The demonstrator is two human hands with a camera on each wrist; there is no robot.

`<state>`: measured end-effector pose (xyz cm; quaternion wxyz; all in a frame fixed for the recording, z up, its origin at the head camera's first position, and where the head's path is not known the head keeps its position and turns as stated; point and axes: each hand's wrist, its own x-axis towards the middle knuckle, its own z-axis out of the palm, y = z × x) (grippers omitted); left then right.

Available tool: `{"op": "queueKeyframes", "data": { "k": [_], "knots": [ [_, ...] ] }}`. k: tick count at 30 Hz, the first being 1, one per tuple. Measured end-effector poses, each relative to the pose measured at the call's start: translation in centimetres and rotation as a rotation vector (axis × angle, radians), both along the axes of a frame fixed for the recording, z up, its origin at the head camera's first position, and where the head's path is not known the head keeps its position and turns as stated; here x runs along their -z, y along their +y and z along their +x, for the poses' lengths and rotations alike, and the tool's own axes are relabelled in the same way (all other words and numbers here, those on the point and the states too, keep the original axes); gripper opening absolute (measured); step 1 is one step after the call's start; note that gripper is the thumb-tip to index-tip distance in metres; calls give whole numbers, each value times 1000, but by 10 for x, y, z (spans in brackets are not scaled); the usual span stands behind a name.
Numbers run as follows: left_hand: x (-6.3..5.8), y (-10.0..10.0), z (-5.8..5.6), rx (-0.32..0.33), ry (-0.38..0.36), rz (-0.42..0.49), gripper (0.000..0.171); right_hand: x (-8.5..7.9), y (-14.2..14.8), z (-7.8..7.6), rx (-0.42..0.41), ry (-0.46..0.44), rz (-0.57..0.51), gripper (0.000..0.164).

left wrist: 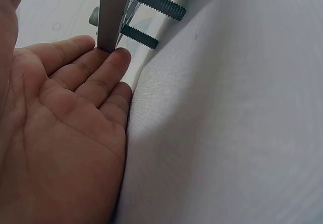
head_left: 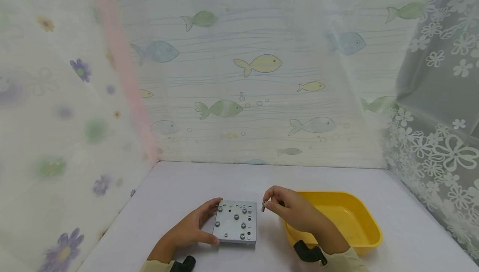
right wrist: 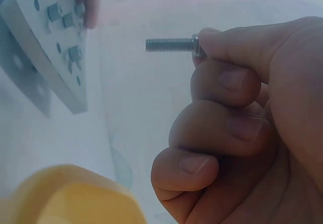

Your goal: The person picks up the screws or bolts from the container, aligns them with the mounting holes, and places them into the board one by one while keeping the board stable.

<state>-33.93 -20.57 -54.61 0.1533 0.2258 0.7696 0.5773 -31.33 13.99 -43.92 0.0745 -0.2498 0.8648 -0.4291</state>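
My left hand (head_left: 190,227) grips a square metal plate (head_left: 230,228) by its left side, thumb at the near corner and fingers at the far one. Several socket head screws (head_left: 236,216) stand in the plate, among rows of holes. Threaded shanks (left wrist: 160,4) stick out from the plate's underside in the left wrist view. To the right of the plate, my right hand (head_left: 293,208) pinches one loose screw (right wrist: 170,44) by its head between thumb and index finger. Its threaded end points away from the fingers, toward the plate's side in the right wrist view.
A yellow plastic tub (head_left: 368,248) stands to the right, partly behind my right forearm. White cloth (head_left: 209,180) covers the table. Fish-patterned curtain (head_left: 262,139) hangs at the back, with flowered sheets (head_left: 90,139) along the sides.
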Motion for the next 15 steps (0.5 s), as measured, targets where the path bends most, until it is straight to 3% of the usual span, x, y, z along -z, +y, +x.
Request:
{"op": "queueKeyframes", "data": {
  "k": [15],
  "knots": [
    [-2, 1, 1, -2, -1, -1, 119, 9, -14, 4, -80, -9, 25, 15]
  ]
}}
